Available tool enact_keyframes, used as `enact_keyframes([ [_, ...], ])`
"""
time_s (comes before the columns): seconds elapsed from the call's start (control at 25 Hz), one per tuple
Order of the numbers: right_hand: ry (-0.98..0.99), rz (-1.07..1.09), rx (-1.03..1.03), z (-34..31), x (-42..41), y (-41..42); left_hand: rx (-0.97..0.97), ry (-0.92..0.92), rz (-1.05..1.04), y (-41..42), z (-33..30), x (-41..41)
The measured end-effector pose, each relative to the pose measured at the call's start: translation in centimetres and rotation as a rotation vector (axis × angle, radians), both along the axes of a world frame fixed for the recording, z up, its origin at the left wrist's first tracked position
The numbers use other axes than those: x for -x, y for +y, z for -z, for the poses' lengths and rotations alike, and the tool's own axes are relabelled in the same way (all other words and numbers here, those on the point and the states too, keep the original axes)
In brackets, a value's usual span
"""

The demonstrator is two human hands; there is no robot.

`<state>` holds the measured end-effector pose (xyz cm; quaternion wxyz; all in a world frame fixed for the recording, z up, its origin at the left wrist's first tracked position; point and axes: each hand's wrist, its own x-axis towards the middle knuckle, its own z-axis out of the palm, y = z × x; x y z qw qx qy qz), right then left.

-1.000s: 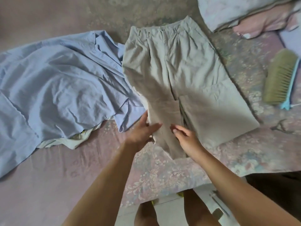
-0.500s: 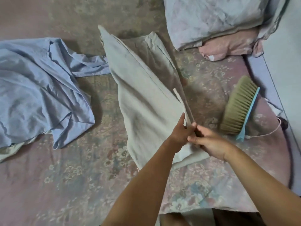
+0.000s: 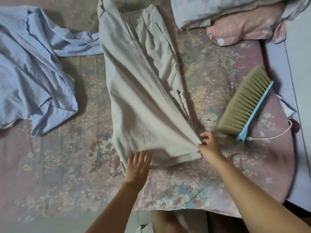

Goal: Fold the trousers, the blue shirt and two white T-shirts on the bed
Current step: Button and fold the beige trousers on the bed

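Observation:
The beige trousers (image 3: pixel 143 91) lie on the bed, folded lengthwise with one leg over the other, waistband at the far end. My right hand (image 3: pixel 207 143) pinches the near right corner of the leg hems. My left hand (image 3: pixel 137 167) is spread flat with straight fingers at the near left hem edge. The crumpled blue shirt (image 3: pixel 32 73) lies to the left, one sleeve reaching toward the trousers. A pale strip of white cloth (image 3: pixel 5 126) peeks out under the shirt's near edge.
A floral pink bedsheet (image 3: pixel 75 165) covers the bed. A bed brush (image 3: pixel 244 105) with a blue handle lies right of the trousers, with a thin white cable (image 3: pixel 272 137) beside it. Folded bedding and a pink pillow (image 3: pixel 240 29) sit at the far right.
The left trouser leg was lifted and laid over the right one. My left hand let go of the hem and now lies spread at the near edge; my right hand keeps the corner.

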<state>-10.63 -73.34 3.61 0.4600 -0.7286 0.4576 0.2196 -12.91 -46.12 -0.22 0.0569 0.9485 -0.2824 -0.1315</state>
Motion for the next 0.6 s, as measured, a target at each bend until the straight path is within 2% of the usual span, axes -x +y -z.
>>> enact_keyframes([
  [0.12,0.088,-0.005,0.065,0.2,1.7,-0.7,-0.116,-0.093,0.157,1.7,0.1,0.0],
  [0.28,0.074,-0.018,0.074,0.7,2.9,-0.3,-0.128,-0.185,0.295,3.0,0.7,0.0],
  [0.4,0.069,0.004,0.083,0.7,3.3,0.0,-0.058,-0.235,0.373,5.0,0.1,-0.6],
  [0.48,0.064,0.050,0.022,0.1,3.6,0.2,0.040,-0.179,0.323,5.8,-1.0,-1.2],
  [0.6,0.070,0.054,0.010,-1.0,3.5,0.3,0.187,-0.076,0.123,6.2,-3.5,-2.0],
])
